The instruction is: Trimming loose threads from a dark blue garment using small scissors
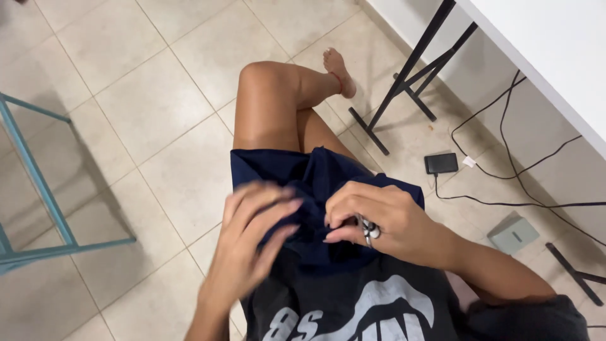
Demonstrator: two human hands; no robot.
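The dark blue cloth lay bunched across the seated person's lap, over the thigh and against the hem of a black printed shirt. The right hand was closed on a fold near the cloth's middle, fingers curled, with a small silver-coloured tool, perhaps scissors or a thread clipper, pinched against it; what it was could not be told for certain. The left hand, blurred, hovered with fingers spread loosely over the cloth's left edge, touching it lightly or just above it. To work such a fold well, the left hand would do best to pull the cloth taut and flat, keeping fingertips away from the tool's tip. On the tiled floor lay cables and a small black box, near a black frame leg.
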